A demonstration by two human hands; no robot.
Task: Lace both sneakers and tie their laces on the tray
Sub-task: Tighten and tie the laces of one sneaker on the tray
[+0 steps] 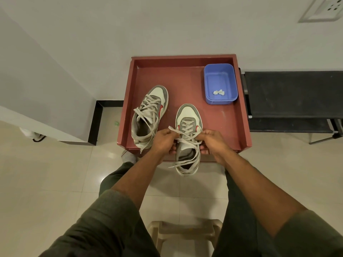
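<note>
Left hand (163, 140), right hand (211, 140), seemingly pinching.

Red tray (187, 80) with sneakers (148, 115), blue tub (220, 84)

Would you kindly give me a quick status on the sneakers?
Left hand and right hand each pinch a lace end of the near sneaker. Far sneaker laced, ends loose. Nothing in the way.
</note>
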